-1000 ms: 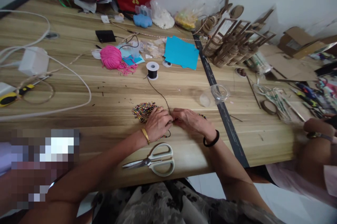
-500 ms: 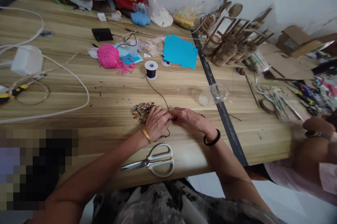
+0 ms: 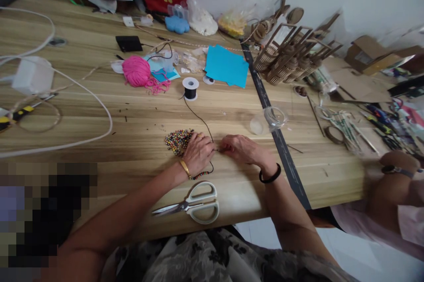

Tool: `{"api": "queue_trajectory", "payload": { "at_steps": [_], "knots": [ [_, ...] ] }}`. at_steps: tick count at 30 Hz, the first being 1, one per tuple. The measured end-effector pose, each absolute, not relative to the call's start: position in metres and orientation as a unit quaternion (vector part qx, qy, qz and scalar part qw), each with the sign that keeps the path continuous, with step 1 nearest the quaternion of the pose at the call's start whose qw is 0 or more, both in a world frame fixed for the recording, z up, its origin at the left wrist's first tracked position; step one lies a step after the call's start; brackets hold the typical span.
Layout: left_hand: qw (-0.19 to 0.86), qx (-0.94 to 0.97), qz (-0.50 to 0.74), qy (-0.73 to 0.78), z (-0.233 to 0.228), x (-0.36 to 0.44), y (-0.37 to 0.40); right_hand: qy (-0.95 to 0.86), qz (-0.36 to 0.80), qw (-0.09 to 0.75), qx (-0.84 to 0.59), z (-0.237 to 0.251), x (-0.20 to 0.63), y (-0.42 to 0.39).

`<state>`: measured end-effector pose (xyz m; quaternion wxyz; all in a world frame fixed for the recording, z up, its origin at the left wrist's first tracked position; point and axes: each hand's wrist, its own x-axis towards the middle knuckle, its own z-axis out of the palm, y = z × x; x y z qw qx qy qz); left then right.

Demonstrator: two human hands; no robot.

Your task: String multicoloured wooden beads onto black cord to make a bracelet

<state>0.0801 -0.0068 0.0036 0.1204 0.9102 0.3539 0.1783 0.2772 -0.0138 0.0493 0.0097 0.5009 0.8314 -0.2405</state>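
Both hands work close together over the wooden table. My left hand is closed in a pinch on a black cord, its palm side down beside a pile of small multicoloured beads. Just to its right, my right hand has its fingertips pinched together on the cord, with a short stretch showing between the hands. The cord runs from a white spool wound with black. Strung beads lie on a loop of cord below my left wrist. White-handled scissors rest nearer me, their blades pointing left.
Pink yarn and blue sheets lie behind the spool. A clear round container stands right of my hands, by a dark strip. Bamboo holders stand at the back. Another person's arm rests at right.
My right hand has shifted slightly to the right, away from my left hand, widening the gap with cord between them. My left hand stays nearly in place.
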Motion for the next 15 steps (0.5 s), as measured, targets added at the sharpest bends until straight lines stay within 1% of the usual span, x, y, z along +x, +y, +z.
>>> {"api": "queue_trajectory", "payload": {
  "at_steps": [8, 15],
  "knots": [
    [0.120, 0.914, 0.167, 0.349, 0.0044, 0.0802, -0.0055, 0.834, -0.228, 0.040, 0.501, 0.0498, 0.2713, -0.0149],
    [0.127, 0.916, 0.149, 0.349, 0.0046, 0.0816, -0.0044, 0.841, -0.226, 0.017, 0.491, 0.0474, 0.2715, -0.0149]
  ]
}}
